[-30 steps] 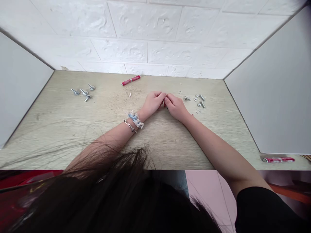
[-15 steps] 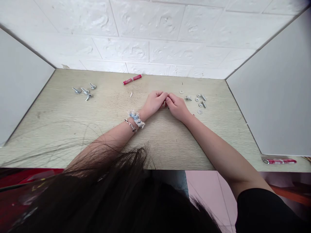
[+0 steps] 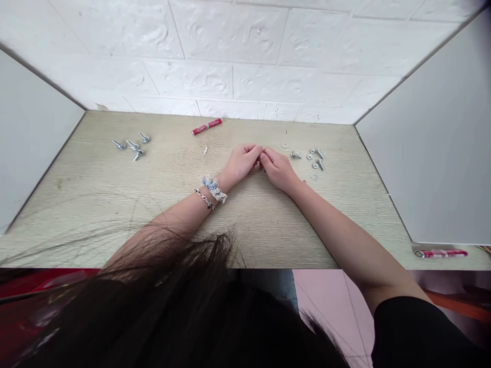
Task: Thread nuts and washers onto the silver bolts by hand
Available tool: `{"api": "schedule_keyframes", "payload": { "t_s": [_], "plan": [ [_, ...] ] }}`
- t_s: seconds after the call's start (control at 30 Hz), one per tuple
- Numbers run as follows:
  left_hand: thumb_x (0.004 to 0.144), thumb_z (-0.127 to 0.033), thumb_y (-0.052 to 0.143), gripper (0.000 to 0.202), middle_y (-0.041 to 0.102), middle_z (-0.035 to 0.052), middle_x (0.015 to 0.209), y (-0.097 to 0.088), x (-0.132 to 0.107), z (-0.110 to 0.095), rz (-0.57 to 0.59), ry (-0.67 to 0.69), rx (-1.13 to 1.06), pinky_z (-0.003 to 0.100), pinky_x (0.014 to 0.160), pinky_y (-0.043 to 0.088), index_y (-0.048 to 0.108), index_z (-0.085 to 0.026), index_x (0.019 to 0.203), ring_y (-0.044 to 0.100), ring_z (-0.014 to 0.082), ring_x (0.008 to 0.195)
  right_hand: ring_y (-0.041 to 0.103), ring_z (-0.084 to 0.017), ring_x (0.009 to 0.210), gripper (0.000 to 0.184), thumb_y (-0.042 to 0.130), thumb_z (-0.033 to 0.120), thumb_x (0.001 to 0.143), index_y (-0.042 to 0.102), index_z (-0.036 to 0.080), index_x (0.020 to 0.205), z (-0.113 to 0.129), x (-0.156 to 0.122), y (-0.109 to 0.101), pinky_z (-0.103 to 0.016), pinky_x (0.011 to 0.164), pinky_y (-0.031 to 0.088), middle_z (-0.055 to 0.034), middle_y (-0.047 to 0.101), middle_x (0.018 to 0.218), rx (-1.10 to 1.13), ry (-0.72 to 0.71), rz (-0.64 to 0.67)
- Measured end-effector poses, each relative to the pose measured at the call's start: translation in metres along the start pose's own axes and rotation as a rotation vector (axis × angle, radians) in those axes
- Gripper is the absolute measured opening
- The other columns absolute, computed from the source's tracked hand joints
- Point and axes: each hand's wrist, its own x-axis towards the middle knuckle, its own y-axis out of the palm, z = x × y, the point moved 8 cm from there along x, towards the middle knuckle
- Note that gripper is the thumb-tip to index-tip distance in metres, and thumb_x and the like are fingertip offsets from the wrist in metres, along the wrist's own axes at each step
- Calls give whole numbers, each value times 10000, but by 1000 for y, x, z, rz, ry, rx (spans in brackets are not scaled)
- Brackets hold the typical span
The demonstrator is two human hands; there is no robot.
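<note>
Above the middle of the wooden table (image 3: 253, 225), my left hand (image 3: 243, 161) and my right hand (image 3: 276, 166) meet at the fingertips. Both are closed in a pinch, and whatever lies between the fingers is hidden. Just right of my right hand is a bolt with hardware on it (image 3: 295, 155). Beyond it lie loose bolts (image 3: 320, 164), nuts (image 3: 309, 157) and a flat washer (image 3: 313, 177). Another washer (image 3: 284, 145) rests behind my right hand. Over on the left is a group of several bolts fitted with washers or nuts (image 3: 132, 145).
A red tube-shaped stick (image 3: 207, 127) lies near the white brick-patterned wall (image 3: 215, 79), with a small white scrap (image 3: 205, 150) in front. A second red tube (image 3: 441, 253) is at the front right edge. White panels (image 3: 437, 143) bound both sides. Loose hair hangs across the lower view.
The whole view has shifted very slightly. My hands stay together at the fingertips, and the hardware on the table lies as before.
</note>
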Motion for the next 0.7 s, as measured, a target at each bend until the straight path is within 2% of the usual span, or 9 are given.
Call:
{"api": "schedule_keyframes", "payload": {
  "t_s": [0.17, 0.7],
  "plan": [
    [867, -176, 455, 368, 411, -53, 441, 0, 0, 0, 6, -4, 0, 191, 444, 263, 400, -168, 503, 354, 38, 418, 541, -175, 713, 359, 336, 503, 931, 470, 223, 751, -1, 0, 0, -329, 705, 396, -29, 626, 740, -2, 2, 1],
    [846, -179, 459, 357, 413, -50, 444, -1, 0, 0, -4, 2, 10, 190, 443, 262, 400, -165, 494, 359, 37, 426, 546, -173, 724, 324, 366, 462, 933, 502, 219, 767, -1, 0, 0, -322, 705, 404, -27, 645, 759, 0, 2, -6]
  ]
}}
